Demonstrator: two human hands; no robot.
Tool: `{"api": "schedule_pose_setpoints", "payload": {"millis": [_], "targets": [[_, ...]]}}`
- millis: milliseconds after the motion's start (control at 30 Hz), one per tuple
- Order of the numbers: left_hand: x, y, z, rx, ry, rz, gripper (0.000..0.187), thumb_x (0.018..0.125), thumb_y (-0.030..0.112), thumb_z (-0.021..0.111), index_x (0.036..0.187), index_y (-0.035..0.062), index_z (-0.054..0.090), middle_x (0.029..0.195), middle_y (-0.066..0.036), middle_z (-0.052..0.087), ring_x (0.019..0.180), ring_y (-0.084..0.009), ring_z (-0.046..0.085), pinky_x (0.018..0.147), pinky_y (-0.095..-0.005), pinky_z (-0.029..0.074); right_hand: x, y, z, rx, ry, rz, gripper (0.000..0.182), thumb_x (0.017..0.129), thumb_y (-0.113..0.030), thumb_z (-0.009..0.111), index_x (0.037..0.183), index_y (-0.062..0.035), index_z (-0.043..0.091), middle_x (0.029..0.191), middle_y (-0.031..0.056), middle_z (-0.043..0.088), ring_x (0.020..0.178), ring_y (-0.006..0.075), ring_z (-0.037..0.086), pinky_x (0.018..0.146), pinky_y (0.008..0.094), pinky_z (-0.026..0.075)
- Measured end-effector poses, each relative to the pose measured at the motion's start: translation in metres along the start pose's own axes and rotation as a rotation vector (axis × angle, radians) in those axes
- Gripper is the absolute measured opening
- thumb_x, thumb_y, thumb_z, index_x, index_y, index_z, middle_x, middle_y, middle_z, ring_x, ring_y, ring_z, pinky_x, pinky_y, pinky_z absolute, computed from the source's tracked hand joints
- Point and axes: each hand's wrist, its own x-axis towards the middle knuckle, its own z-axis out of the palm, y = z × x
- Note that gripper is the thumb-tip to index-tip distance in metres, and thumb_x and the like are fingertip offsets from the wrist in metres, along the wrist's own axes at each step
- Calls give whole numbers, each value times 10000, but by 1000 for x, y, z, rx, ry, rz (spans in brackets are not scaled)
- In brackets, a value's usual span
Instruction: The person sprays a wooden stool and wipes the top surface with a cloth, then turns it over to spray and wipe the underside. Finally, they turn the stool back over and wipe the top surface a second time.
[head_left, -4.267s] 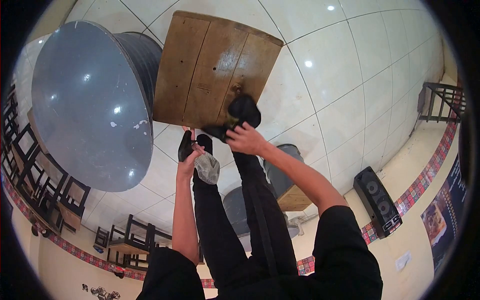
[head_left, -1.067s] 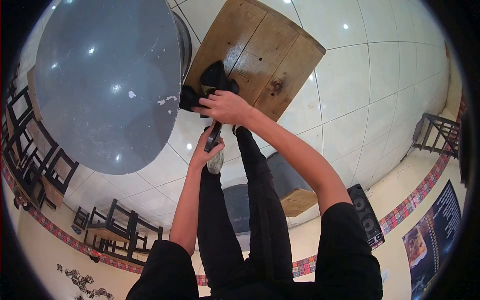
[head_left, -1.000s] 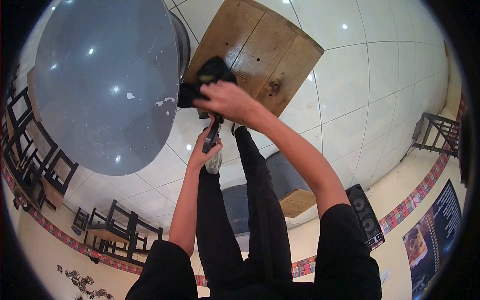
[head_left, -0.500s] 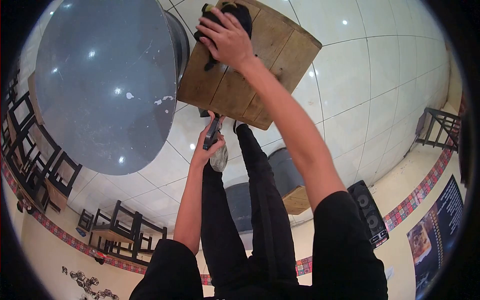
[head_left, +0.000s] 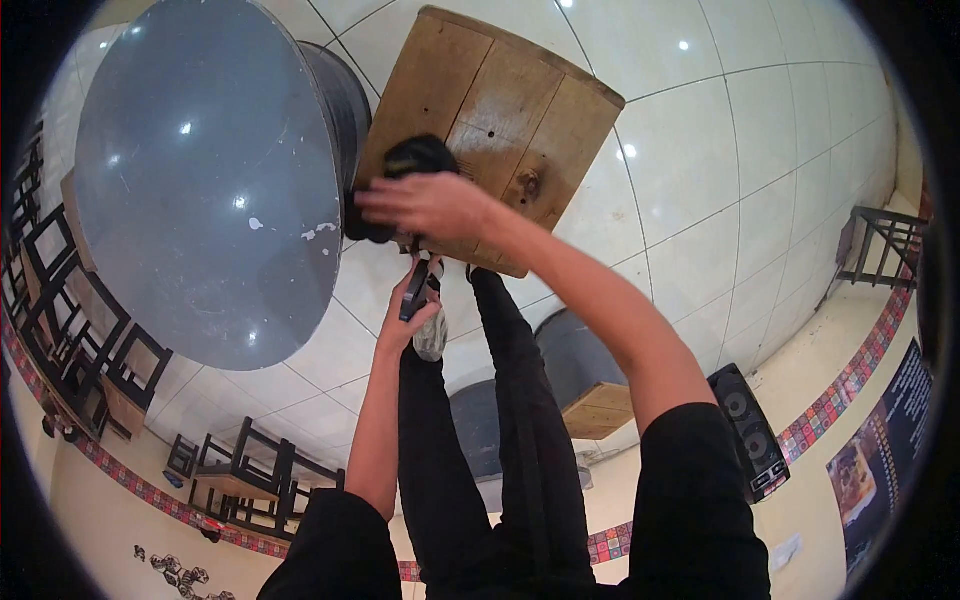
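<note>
A wooden square top (head_left: 500, 110) made of planks lies in front of me, with a dark knot and a pale powdery patch on its surface. My right hand (head_left: 430, 205) is over its near left part, on a black cloth-like item (head_left: 422, 155); the fingers are blurred, so their grip is unclear. More black material hangs at the left edge below the fingers. Just off the near left edge, my left hand (head_left: 408, 305) is closed around a dark, flat object (head_left: 415, 290), too small to identify.
A round grey table (head_left: 205, 200) with chipped paint stands at the left. Black-framed chairs (head_left: 240, 470) are at the lower left, and another (head_left: 875, 250) at the far right. A black speaker (head_left: 748, 430) stands at the lower right. Pale tiles (head_left: 690, 150) cover the floor.
My right hand and the black item have moved from the far left part of the wooden top to its near left edge. The pale patch now shows. My left hand keeps its hold.
</note>
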Motion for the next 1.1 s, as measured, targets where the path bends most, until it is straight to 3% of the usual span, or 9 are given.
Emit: {"api": "schedule_pose_setpoints", "payload": {"millis": [33, 333, 533, 600, 667, 800, 1000, 1033, 1100], "targets": [[0, 5, 4, -32, -1, 9, 941, 773, 58, 661, 1569, 85, 159, 1475, -200, 444, 760, -98, 544, 741, -248, 480, 3, 11, -14, -89, -16, 16, 579, 835, -179, 601, 1404, -169, 496, 1516, 22, 413, 1373, 214, 427, 1081, 329, 431], [14, 24, 10, -80, 135, 2, 977, 757, 72, 648, 1578, 122, 120, 1446, -200, 467, 777, -98, 565, 802, -266, 500, 25, 104, -64, -374, 287, 175, 530, 818, -59, 563, 1343, -130, 556, 1402, 74, 503, 1270, 219, 517, 1055, 343, 437], [18, 12, -2, -126, 85, 42, 967, 740, 76, 665, 1569, 96, 169, 1418, -194, 490, 787, -105, 591, 800, -278, 508, 17, 133, -116, -707, 394, 360, 435, 842, -98, 572, 1276, -110, 600, 1124, 63, 600, 991, 218, 607, 842, 381, 484], [20, 6, -3, -119, 80, 24, 966, 736, 72, 665, 1568, 96, 175, 1423, -200, 485, 781, -103, 591, 792, -273, 507, 28, 133, -122, -463, 412, 841, 383, 884, -168, 571, 1239, -32, 611, 1087, 185, 578, 1010, 361, 570, 888, 486, 470], [18, 9, -5, -100, 77, 2, 966, 732, 68, 665, 1567, 96, 181, 1428, -205, 479, 774, -101, 592, 784, -268, 506, 34, 121, -117, -468, 453, 813, 395, 870, -126, 563, 1233, 27, 593, 1053, 188, 568, 947, 361, 565, 870, 481, 472], [15, 23, 12, -194, 125, -15, 972, 731, 48, 654, 1569, 90, 163, 1415, -212, 483, 760, -115, 596, 764, -266, 501, 27, 115, -77, -682, 483, 544, 403, 816, -192, 621, 1195, -54, 630, 943, 65, 568, 816, 225, 595, 714, 358, 461], [3, 11, 42, -335, 128, -71, 942, 729, 23, 628, 1558, 66, 184, 1441, -196, 465, 791, -144, 595, 840, -315, 491, 17, 26, -33, -277, 282, 315, 424, 769, -152, 652, 1178, -42, 643, 843, 56, 550, 721, 201, 579, 665, 348, 463], [0, -2, 47, -372, 163, -106, 839, 734, 2, 619, 1507, 38, 295, 1238, -159, 601, 795, -157, 596, 883, -345, 482, 9, 8, -21, -207, 206, 227, 424, 767, -166, 648, 1174, -48, 649, 849, 44, 545, 731, 187, 573, 673, 339, 462], [-3, -15, 57, -403, 152, -138, 781, 733, -3, 599, 1472, 29, 348, 1211, -118, 590, 809, -171, 593, 886, -361, 475, -11, -20, 5, -137, 63, 27, 420, 767, -195, 639, 1169, -79, 663, 858, 20, 529, 760, 163, 562, 686, 324, 455]]}}
